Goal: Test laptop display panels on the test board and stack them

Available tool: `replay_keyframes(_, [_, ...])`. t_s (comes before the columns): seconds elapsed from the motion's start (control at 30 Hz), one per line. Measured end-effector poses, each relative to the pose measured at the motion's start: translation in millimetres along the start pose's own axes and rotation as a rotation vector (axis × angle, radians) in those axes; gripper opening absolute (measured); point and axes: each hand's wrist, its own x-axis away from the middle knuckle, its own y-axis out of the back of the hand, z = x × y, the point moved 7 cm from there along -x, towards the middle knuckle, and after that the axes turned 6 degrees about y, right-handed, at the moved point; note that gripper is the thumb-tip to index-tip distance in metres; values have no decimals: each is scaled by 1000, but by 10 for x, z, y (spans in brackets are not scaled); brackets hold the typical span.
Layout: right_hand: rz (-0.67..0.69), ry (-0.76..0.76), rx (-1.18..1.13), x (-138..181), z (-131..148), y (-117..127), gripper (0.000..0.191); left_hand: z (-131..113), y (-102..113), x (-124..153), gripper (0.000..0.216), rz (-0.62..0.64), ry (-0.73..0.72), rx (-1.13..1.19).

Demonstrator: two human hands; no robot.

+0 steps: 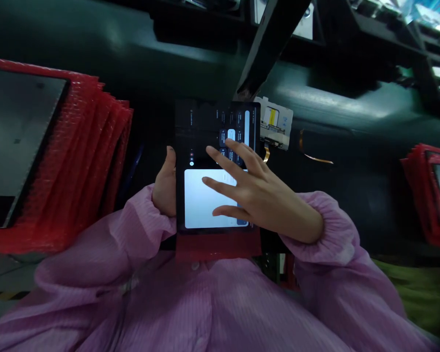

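Observation:
A tablet (pixel 205 200) with its screen lit lies in front of me, turned sideways. Its display shows a bright white panel and a dark area with small tiles. My left hand (pixel 164 188) grips the tablet's left edge, thumb up along the side and the other fingers hidden. Over the screen spreads my right hand (pixel 241 183), fingers apart and holding nothing; whether a fingertip touches the glass I cannot tell. Under the tablet, a red sheet (pixel 218 246) sticks out at the near edge. Just beyond the right edge sits a small circuit-board module (pixel 276 122) with a yellow label.
Red bubble-wrap sleeves (pixel 91 161) are stacked at left, a dark panel (pixel 22 142) on top. More red sleeves (pixel 419 195) lie at far right. A loose flex cable (pixel 313 156) rests on the dark table. A black arm (pixel 269 46) slants down behind the tablet.

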Motion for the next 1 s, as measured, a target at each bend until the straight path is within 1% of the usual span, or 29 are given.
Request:
replay_keyframes(0.07, [52,-57,6,59,-62,52,50,-23,53,2,91,-3,3,21])
replay_keyframes(0.13, [65,-135,40,145,-139,185,44,-45,79,4,91,9,7,18])
replay_keyframes(0.23, [10,-208,110,258,-205,408,43,-53,64,7,94,2,7,-16])
replay_keyframes(0.3, [-20,-204,124,277,-187,467,42,-41,25,9,94,-9,-2,-43])
replay_keyframes(0.37, [-30,-162,109,238,-119,435,41,-51,-19,13,91,-10,-53,-64])
replay_keyframes(0.43, [-37,-87,71,156,-6,344,44,-63,-24,16,87,-24,-94,-73])
replay_keyframes(0.5, [-50,6,27,66,132,231,46,-47,31,9,87,-72,-70,-79])
replay_keyframes(0.57, [-58,89,-14,-2,258,116,43,-34,107,1,87,-134,-35,-86])
replay_keyframes(0.67, [-47,152,-63,-39,360,-14,40,-53,151,0,84,-187,-51,-87])
replay_keyframes(0.73, [-32,143,-73,-25,358,-41,38,-48,132,4,85,-211,-52,-91])
replay_keyframes(0.8, [-4,98,-55,12,309,-17,35,-29,86,8,87,-218,-38,-103])
replay_keyframes(0.9, [59,-18,4,101,182,88,33,-39,15,9,89,-179,-54,-117])
replay_keyframes(0.93, [73,-59,21,133,139,137,32,-46,13,7,89,-170,-57,-118])
replay_keyframes(1.0, [69,-100,48,187,91,243,30,-58,66,5,87,-190,-47,-120])
